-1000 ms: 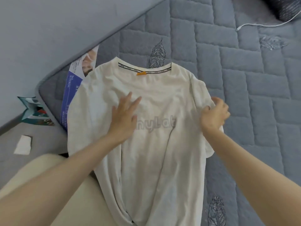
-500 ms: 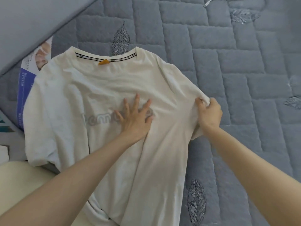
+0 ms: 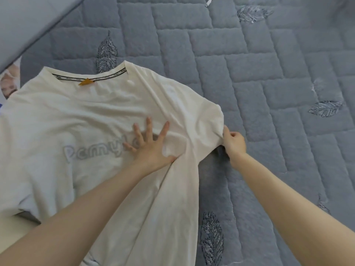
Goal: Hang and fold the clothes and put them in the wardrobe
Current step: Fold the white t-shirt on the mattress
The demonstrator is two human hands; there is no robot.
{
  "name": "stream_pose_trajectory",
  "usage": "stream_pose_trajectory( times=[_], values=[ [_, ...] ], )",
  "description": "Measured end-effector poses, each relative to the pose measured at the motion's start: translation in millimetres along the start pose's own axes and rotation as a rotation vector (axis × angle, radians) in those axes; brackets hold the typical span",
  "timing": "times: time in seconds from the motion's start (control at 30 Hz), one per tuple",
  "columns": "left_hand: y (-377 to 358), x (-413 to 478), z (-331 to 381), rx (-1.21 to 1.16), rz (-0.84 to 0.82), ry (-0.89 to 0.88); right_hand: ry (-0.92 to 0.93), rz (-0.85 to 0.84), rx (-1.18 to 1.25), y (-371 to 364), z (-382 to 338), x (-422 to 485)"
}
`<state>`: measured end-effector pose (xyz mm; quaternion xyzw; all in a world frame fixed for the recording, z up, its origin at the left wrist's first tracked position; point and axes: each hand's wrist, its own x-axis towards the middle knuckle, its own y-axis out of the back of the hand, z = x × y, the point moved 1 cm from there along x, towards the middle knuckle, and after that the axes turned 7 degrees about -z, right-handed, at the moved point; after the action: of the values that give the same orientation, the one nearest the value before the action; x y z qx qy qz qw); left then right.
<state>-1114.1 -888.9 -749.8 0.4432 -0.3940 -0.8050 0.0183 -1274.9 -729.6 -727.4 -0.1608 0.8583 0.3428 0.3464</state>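
A: The fingers point(image 3: 148, 127) of the left hand point(image 3: 151, 150) are straight and fanned, pressing flat on the chest. The right hand point(image 3: 235, 144) has its fingers curled, pinching cloth. Why the split?

B: Take the big thing first: the grey-blue quilted bed cover with stitched leaves point(image 3: 269, 73) gives a broad flat place to fold. So the cream short-sleeved jersey T-shirt with pale grey lettering point(image 3: 86, 120) lies on it front up, collar away from the person, its lower part trailing toward them

A: So the flat palm is an anchor?

B: I'd say so. It pins the body while the other hand draws the sleeve on the person's right point(image 3: 203, 110) outward by its hem, and creases run taut between the two hands

A: And the small orange triangular neck tag point(image 3: 85, 82)?

B: It sits inside the collar and confirms which face is up. By my reading the shirt is being smoothed with no fold made yet, and the wardrobe is out of view
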Motion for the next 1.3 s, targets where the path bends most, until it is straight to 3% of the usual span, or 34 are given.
stream_pose_trajectory(
  times=[0.1,0.2,0.23,0.3,0.4,0.47,0.57,0.8,0.97,1.03,1.13,1.23,1.3],
  values=[
    [-2,-1,0,0.03,-0.014,0.017,0.043,-0.182,-0.008,-2,-4,-2],
    [0,-3,2,0.049,-0.021,0.024,0.043,-0.351,0.306,1,-18,-5],
    [0,-4,3,0.051,-0.026,0.027,0.073,-0.326,0.404,5,-21,-5],
    [2,-6,5,0.054,-0.037,0.036,0.193,-0.099,0.443,16,-25,-3],
    [7,-6,9,0.083,-0.056,0.054,0.285,0.272,0.339,30,-16,-5],
    [10,-7,11,0.125,-0.061,0.059,0.199,0.333,0.237,34,2,-6],
    [14,-8,14,0.229,-0.054,0.074,0.046,0.203,0.111,34,22,3],
    [11,-6,17,0.365,-0.005,0.091,0.133,-0.026,-0.065,23,0,32],
    [16,-2,19,0.521,0.018,0.064,0.164,-0.078,-0.45,15,-9,34],
    [24,1,23,0.586,0.018,0.057,0.263,-0.105,-0.354,20,-12,30],
    [37,7,27,0.602,0.005,-0.003,0.413,-0.069,-0.021,39,-30,25],
    [43,11,30,0.652,0.04,-0.064,0.515,0.082,0.111,51,-51,22],
    [43,12,32,0.674,0.046,-0.059,0.47,0.192,0.254,52,-53,23]
  ],
)
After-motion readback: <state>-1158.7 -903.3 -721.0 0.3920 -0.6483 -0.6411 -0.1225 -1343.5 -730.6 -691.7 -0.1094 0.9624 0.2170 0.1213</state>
